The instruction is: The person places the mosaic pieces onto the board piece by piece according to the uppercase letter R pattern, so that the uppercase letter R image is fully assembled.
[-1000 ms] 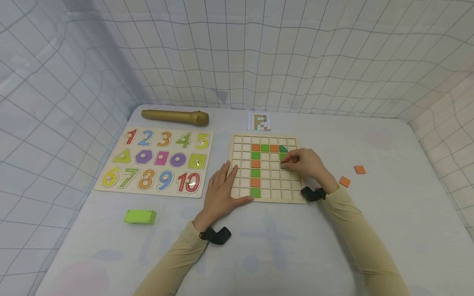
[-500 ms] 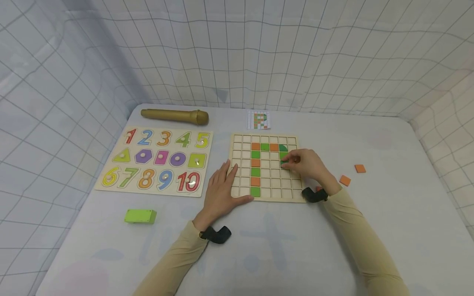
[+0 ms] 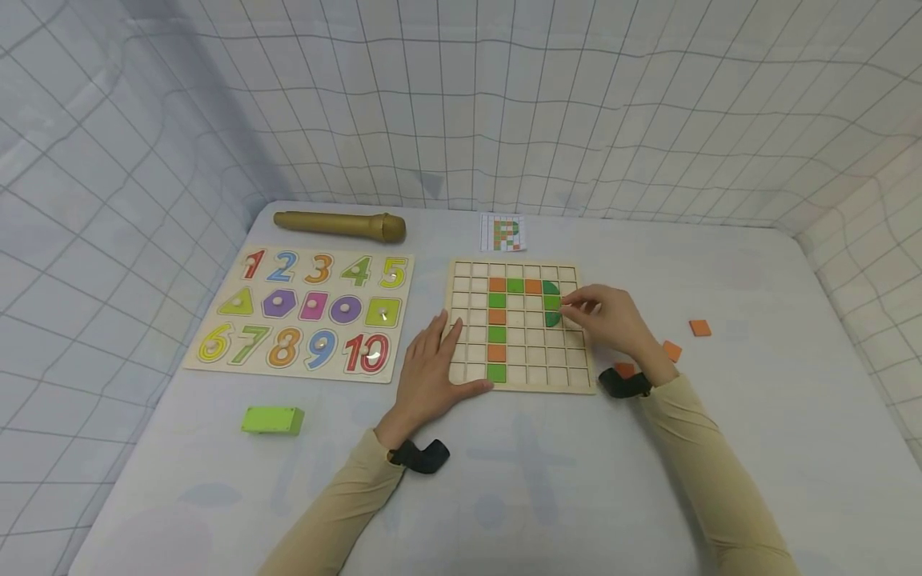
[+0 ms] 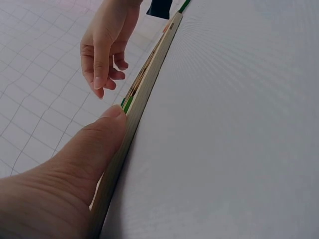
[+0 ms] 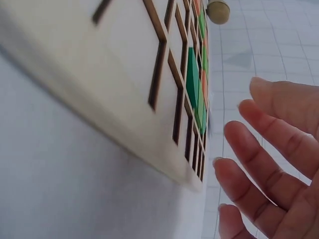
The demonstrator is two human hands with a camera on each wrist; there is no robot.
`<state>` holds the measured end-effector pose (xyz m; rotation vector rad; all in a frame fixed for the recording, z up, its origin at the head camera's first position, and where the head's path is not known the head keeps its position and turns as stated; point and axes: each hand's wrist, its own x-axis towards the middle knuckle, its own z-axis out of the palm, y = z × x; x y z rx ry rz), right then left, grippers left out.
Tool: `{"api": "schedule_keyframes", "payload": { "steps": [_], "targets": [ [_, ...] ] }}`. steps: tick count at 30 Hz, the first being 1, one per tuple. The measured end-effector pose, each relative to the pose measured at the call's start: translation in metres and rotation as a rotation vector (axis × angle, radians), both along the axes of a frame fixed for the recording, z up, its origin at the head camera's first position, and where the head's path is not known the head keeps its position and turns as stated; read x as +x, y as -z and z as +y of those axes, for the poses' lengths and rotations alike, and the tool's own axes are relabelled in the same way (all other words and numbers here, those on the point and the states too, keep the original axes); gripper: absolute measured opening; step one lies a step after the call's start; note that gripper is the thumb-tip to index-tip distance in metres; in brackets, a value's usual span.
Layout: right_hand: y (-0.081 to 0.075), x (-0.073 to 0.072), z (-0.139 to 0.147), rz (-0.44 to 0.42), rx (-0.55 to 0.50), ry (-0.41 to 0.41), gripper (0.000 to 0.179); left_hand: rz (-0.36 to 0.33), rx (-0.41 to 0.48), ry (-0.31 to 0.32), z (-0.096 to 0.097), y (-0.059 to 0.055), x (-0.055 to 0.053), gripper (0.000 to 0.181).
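A wooden grid board [image 3: 536,358] lies flat on the table, with orange and light green square tiles set in a column and a top row. On its right part, a dark green rounded tile [image 3: 552,320] sits under a light green square [image 3: 551,302]; another dark green rounded tile [image 3: 551,287] is above. My left hand [image 3: 426,372] rests spread along the board's left edge, its thumb [image 4: 102,132] against the front edge. Just right of the green tiles, my right hand [image 3: 612,322] hovers with loosely bent fingers [image 5: 249,154] and nothing between them.
Loose orange tiles [image 3: 700,328] lie right of the board, one partly behind the right wrist's black strap [image 3: 623,384]. A pattern card [image 3: 503,233] is behind the board. Leftward are a number puzzle [image 3: 302,314], a gold microphone [image 3: 338,226] and a green block [image 3: 272,421].
My right hand has let go of the lower dark green tile and drawn back a little to the right, leaving the tile in its cell. My left hand stays put.
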<state>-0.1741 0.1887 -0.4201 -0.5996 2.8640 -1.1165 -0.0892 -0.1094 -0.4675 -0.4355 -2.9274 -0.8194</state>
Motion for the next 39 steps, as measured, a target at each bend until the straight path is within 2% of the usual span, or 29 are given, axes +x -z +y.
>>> {"api": "schedule_keyframes", "payload": {
  "steps": [9, 23, 32, 39],
  "targets": [
    [-0.001, 0.0, 0.028, 0.17, -0.029, 0.164, 0.029, -0.01, -0.009, -0.001, 0.0, 0.0, 0.0, 0.105],
    [-0.009, 0.008, 0.083, 0.383, -0.15, 0.5, 0.03, -0.018, -0.015, -0.009, 0.001, -0.002, 0.0, 0.105],
    [-0.009, 0.013, 0.106, 0.4, -0.176, 0.703, 0.032, -0.02, -0.014, -0.006, 0.001, -0.002, 0.0, 0.105],
    [-0.006, 0.019, 0.117, 0.358, -0.136, 0.759, 0.034, -0.017, -0.017, -0.005, 0.0, -0.001, -0.001, 0.105]
  ]
}}
